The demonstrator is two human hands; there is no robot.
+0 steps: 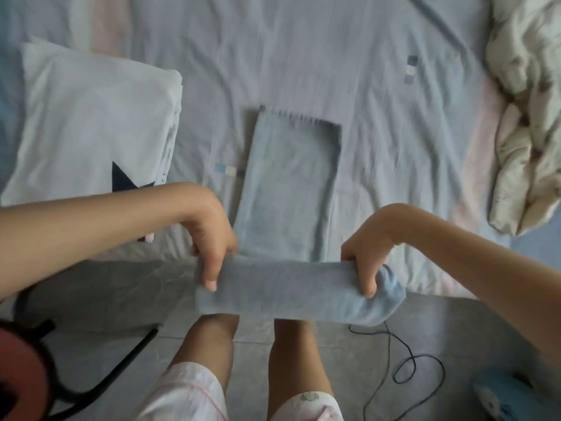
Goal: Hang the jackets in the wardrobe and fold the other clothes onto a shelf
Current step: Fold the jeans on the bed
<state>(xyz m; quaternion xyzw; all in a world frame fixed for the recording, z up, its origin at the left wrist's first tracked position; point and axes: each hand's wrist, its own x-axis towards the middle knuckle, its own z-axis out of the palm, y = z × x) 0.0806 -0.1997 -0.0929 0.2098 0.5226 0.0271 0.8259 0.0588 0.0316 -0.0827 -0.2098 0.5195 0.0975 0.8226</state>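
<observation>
- Left grip (212,241) and right grip (362,259) each clamp an end of the pale blue garment's (288,183) folded-over part at the bed's (394,132) near edge.
- The garment's remainder lies flat beyond both.
- A folded white shirt (91,132) with a dark star print lies to the left.

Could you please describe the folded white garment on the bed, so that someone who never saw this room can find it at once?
Start from the wide bed with the pale blue-grey sheet. On its left part, left of the long light blue garment with a frayed far end, lies a folded white garment. It alone bears a dark navy star print near its front edge.
</observation>
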